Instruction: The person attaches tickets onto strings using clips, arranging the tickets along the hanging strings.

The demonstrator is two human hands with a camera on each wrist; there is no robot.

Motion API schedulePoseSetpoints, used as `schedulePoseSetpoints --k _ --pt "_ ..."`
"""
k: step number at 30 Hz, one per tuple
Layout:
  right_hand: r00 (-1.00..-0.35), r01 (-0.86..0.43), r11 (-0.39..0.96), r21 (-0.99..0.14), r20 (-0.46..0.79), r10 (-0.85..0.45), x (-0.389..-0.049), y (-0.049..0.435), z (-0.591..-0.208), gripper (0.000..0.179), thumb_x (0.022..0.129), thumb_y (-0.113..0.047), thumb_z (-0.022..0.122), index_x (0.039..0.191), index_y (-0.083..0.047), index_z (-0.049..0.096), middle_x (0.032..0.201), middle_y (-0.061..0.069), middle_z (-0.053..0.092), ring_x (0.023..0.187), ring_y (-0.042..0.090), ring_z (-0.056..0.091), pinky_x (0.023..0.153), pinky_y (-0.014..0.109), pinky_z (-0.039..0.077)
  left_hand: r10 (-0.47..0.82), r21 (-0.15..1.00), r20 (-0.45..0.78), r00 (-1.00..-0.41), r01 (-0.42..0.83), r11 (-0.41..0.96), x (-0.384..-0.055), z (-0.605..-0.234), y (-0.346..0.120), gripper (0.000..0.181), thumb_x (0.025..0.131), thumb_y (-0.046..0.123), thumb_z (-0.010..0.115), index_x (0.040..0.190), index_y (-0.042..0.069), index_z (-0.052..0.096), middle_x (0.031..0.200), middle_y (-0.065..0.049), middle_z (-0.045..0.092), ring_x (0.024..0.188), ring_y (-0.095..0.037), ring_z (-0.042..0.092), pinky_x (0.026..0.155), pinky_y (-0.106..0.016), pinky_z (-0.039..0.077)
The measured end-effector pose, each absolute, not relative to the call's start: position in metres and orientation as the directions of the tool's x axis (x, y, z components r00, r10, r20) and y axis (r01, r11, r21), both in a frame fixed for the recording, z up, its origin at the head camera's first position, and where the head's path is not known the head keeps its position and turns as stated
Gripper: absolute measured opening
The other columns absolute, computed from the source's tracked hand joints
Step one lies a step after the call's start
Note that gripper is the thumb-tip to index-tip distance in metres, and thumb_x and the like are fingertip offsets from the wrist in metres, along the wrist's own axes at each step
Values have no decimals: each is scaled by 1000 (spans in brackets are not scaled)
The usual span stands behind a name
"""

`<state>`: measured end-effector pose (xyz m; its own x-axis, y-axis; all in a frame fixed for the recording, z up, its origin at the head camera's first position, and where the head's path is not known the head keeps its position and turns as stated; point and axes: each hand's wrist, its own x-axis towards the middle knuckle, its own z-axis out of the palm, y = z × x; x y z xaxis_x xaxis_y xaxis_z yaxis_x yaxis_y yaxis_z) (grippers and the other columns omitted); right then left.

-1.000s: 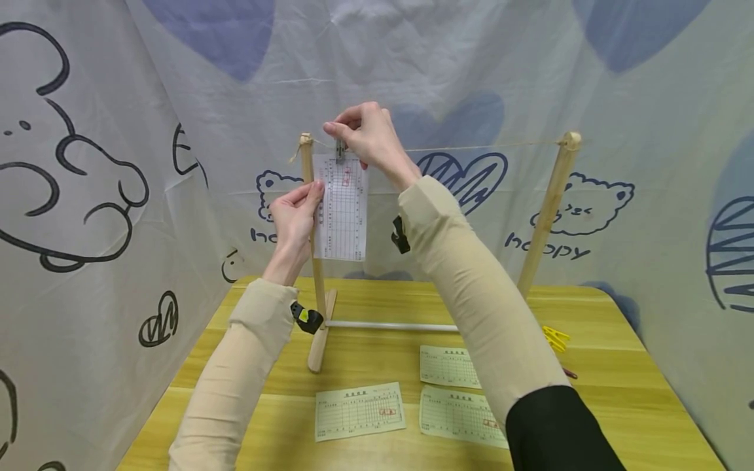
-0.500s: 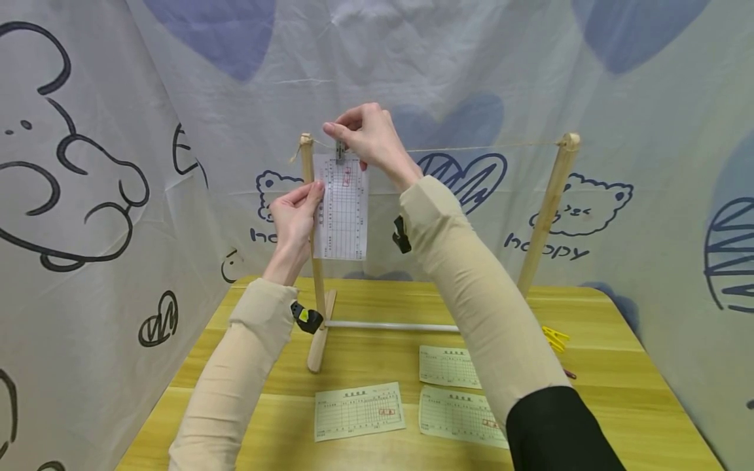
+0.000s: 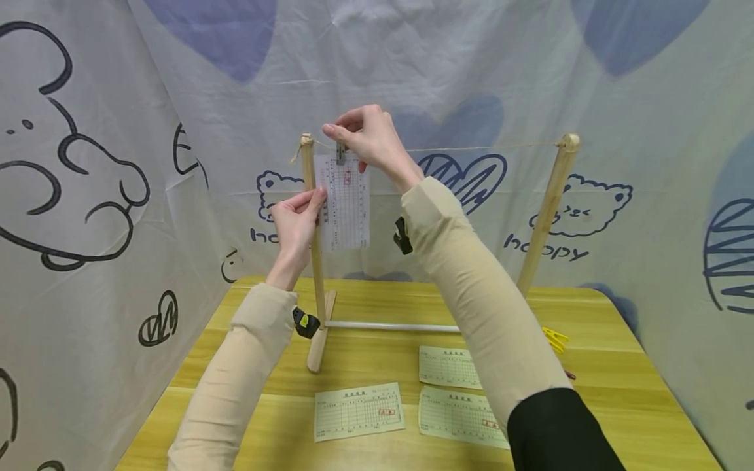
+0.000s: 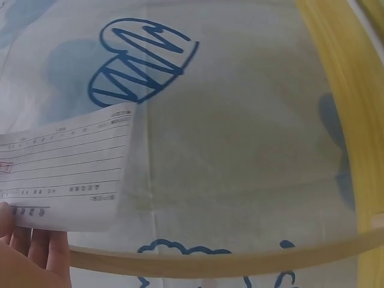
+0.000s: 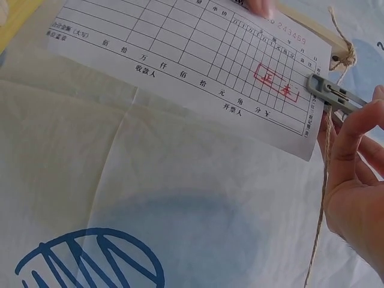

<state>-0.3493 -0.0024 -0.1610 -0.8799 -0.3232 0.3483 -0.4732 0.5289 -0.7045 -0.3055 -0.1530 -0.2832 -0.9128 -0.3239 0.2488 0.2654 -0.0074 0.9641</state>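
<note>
A printed receipt slip (image 3: 347, 216) with a red stamp hangs upright near the left post. My left hand (image 3: 296, 219) pinches its left edge between thumb and fingers; in the left wrist view the lower end of the slip curves freely. At the top edge of the slip is a grey clothespin (image 5: 336, 96), its jaws over the paper beside the string (image 5: 327, 180). My right hand (image 3: 374, 140) pinches the clothespin's handles from above. Part of the clothespin is hidden behind the right fingers.
The string runs between two wooden posts (image 3: 548, 216), joined low by a white rod (image 3: 389, 326). Several slips lie on the wooden table, one at front left (image 3: 359, 412). Yellow clothespins (image 3: 555, 338) lie at the right, partly behind the right sleeve (image 3: 483, 281).
My left hand has shifted slightly right and down with the slip's edge. The slip's lower end has risen a little and bends. My right hand stays almost still at the clothespin.
</note>
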Motion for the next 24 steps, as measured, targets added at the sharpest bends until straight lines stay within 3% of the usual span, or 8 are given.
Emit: schedulePoseSetpoints --k 5,16,24 --pt "-880 -473 521 -711 348 -323 -348 0 -160 42 98 -41 64 129 -13 68 120 5 72 89 14 64 56 34 56 -309 965 256 -916 259 34 -305 -292 -154 33 97 25 68 121 2 70 122 -19 71 89 -4 73 88 -24 60" --pt "-878 -474 507 -719 346 -331 -345 3 -162 56 96 -41 67 143 -12 56 138 6 64 107 14 67 58 34 57 -302 967 249 -920 219 130 -300 -303 -151 37 93 25 73 122 3 69 122 -19 71 112 -32 71 96 -36 59" --pt "-873 -483 474 -736 362 -328 -343 4 -164 58 96 -38 67 146 -12 53 143 8 61 106 16 67 51 28 54 -284 969 230 -931 190 159 -298 -316 -154 38 93 27 73 122 3 70 121 -19 72 112 -32 72 96 -36 59"
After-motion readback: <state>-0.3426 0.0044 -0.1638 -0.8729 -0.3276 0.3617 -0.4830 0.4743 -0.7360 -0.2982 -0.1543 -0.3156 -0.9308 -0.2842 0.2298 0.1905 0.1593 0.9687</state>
